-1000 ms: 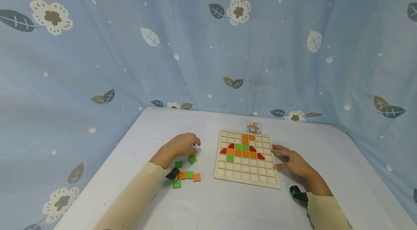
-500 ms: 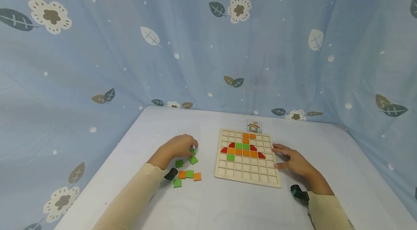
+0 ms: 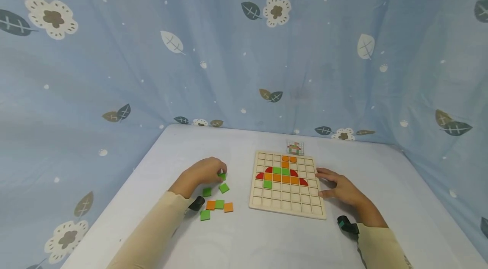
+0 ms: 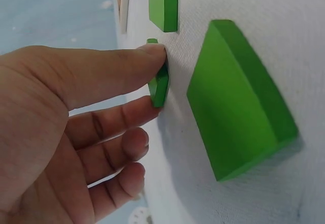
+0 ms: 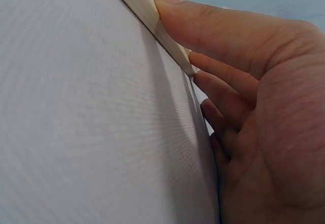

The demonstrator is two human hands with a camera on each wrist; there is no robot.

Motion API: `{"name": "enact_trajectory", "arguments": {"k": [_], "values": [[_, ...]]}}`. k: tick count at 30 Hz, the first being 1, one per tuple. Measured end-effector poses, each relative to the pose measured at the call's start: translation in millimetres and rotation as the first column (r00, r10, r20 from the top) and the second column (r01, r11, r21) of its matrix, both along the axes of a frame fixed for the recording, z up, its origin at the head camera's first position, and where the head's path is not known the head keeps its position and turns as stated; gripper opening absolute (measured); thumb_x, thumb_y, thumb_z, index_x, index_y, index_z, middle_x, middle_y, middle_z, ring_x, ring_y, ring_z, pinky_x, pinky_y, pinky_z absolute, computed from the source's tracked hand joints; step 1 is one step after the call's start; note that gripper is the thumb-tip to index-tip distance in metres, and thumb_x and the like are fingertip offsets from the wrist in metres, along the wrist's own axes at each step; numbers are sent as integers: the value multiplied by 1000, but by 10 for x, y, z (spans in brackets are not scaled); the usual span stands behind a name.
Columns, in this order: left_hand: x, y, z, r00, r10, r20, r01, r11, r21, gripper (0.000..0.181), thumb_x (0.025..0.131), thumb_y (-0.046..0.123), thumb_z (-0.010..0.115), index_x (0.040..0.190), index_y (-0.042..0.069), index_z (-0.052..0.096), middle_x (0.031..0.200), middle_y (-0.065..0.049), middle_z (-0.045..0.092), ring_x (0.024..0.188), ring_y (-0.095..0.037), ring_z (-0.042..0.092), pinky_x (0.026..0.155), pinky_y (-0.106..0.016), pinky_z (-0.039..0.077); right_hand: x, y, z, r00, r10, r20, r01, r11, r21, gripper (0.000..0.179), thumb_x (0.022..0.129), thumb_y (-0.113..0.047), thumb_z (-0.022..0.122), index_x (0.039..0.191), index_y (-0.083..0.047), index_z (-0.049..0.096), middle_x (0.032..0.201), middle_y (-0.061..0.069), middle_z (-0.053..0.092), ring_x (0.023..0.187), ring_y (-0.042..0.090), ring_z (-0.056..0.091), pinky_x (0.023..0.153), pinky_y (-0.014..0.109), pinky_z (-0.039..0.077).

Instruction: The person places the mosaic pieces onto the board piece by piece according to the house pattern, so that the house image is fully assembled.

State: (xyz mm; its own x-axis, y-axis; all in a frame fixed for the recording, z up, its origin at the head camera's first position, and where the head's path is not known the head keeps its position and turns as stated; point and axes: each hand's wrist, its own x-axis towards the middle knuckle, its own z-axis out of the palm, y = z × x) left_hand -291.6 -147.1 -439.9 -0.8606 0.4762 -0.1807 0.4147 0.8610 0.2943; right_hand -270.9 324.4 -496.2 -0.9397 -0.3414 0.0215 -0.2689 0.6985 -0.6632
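My left hand (image 3: 207, 170) pinches a green square tile (image 3: 223, 176) between thumb and index finger. The left wrist view shows this tile (image 4: 159, 88) edge-on under the thumb, close over the table. Another green tile (image 4: 238, 102) lies nearer the left wrist camera. My right hand (image 3: 342, 188) rests at the right edge of a wooden grid board (image 3: 289, 207); in the right wrist view its thumb and fingertips touch the board's side (image 5: 147, 18). Orange tiles (image 3: 286, 179), green tiles (image 3: 281, 171) and red quarter-round pieces (image 3: 303, 181) form a pattern in the grid.
Several loose green and orange tiles, among them an orange tile (image 3: 228, 207), lie on the white table (image 3: 236, 239) left of the board. Behind the board lies a small pattern card (image 3: 295, 148). A blue flowered curtain (image 3: 228, 57) hangs along the table's back and sides.
My left hand has come down and closed thumb and finger on a green tile among the loose ones. The right hand stays at the board's edge. The whole head view has shifted slightly.
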Motion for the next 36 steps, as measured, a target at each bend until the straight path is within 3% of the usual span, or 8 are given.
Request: {"name": "enact_trajectory", "arguments": {"k": [15,26,36], "values": [[-4,49,14,994,-76,-78,75,997,-20,17,87,17,74,104,18,73,91,8,65,81,-10,56,79,-34,49,-6,7,12,1000,10,2,-10,1000,-11,76,73,-36,84,135,-1,56,150,20,36,138,48,23,104,68,21],[48,225,30,992,-94,-80,91,995,-41,25,88,19,72,112,16,73,98,6,66,84,-9,57,81,-33,49,-5,14,-6,1000,15,9,-15,999,-36,77,73,-35,84,135,0,55,150,21,35,138,48,23,104,66,22],[72,332,48,980,-172,-104,165,984,-68,27,89,23,72,115,17,72,100,6,63,87,-9,57,81,-31,49,20,13,22,1000,9,15,-8,999,-43,76,73,-34,84,135,0,56,151,20,35,139,47,22,106,65,20]]}}
